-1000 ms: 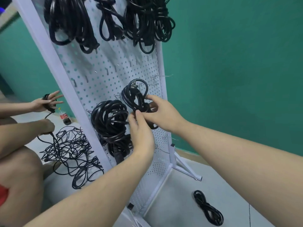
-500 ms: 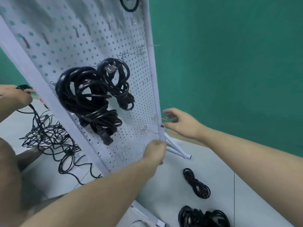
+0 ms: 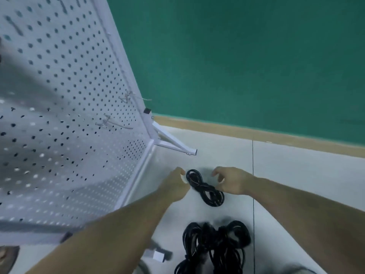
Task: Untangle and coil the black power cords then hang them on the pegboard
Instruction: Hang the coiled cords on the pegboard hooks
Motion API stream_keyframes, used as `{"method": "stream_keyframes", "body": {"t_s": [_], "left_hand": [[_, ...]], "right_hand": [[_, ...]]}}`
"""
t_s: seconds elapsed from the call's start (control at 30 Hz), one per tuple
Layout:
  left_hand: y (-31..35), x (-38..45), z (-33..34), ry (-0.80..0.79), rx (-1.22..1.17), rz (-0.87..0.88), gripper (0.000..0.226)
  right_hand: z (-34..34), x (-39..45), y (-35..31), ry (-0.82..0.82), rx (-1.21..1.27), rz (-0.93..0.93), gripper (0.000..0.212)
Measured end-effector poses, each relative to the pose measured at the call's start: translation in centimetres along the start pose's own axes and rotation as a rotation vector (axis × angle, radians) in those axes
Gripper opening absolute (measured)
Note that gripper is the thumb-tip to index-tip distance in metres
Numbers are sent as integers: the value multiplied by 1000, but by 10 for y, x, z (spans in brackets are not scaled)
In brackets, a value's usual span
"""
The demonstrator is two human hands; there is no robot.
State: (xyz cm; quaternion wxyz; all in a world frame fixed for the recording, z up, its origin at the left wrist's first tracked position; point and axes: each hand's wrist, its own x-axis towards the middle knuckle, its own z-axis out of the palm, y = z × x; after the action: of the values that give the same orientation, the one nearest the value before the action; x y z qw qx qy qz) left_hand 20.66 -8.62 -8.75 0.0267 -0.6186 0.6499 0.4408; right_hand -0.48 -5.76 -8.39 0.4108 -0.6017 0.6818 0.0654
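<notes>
Behind everything, the green wall (image 3: 246, 62) fills the upper right, with a tan baseboard (image 3: 256, 133) running along its foot. Next in size, the white pegboard (image 3: 59, 115) leans across the left side, its perforated face bare in this part except for two thin wire hooks (image 3: 110, 123) near its right edge; its white angled foot (image 3: 173, 144) rests on the pale tiled floor (image 3: 296, 169).

Lower down, a large pile of black cords (image 3: 215, 246) lies on the floor at the bottom edge, blurred, so single cords cannot be told apart. Just beyond it lies a small coiled black cord (image 3: 205, 187), bundled in a figure-eight shape, on the floor near the pegboard's bottom corner.

Both bare forearms reach in from below toward that small coil. The left hand (image 3: 174, 184) is at the coil's upper loop, fingers curled; whether they already pinch the cord cannot be told through the blur. The right hand (image 3: 233, 179) hovers just beside the coil's right side, fingers loosely curled and holding nothing.
</notes>
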Motion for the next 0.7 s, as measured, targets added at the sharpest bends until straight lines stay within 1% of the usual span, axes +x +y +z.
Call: {"method": "stream_keyframes", "body": {"t_s": [0.03, 0.1, 0.17, 0.2, 0.27, 0.33, 0.37, 0.43, 0.47, 0.53, 0.6, 0.63, 0.7], "left_hand": [[-3, 11, 5, -3, 55, 41, 47], [-5, 30, 15, -15, 209, 176, 51], [-5, 45, 25, 0, 419, 313, 52], [-4, 52, 29, 6, 521, 354, 53], [-3, 64, 37, -16, 716, 405, 59], [-3, 75, 45, -55, 883, 464, 64], [-3, 80, 48, -70, 945, 499, 65], [0, 88, 55, -93, 1022, 562, 61], [2, 91, 58, -96, 1028, 582, 56], [4, 93, 63, -93, 931, 547, 44], [5, 95, 61, -97, 806, 479, 43], [6, 95, 57, -109, 733, 447, 41], [10, 90, 45, -137, 525, 368, 27]], "right_hand": [[6, 7, 7, -15, 9, 18, 46], [17, 20, 17, -37, 42, 45, 48], [27, 32, 23, -47, 58, 69, 50], [32, 37, 25, -51, 64, 79, 51], [42, 47, 27, -59, 98, 93, 44], [51, 53, 27, -50, 129, 89, 27], [54, 56, 27, -39, 135, 86, 23], [56, 60, 28, -22, 161, 76, 30], [55, 61, 28, -13, 178, 71, 32], [50, 64, 29, 18, 207, 62, 27], [42, 64, 29, 73, 252, 43, 21], [35, 62, 28, 100, 284, 31, 22], [20, 57, 22, 154, 328, -14, 24]]}}
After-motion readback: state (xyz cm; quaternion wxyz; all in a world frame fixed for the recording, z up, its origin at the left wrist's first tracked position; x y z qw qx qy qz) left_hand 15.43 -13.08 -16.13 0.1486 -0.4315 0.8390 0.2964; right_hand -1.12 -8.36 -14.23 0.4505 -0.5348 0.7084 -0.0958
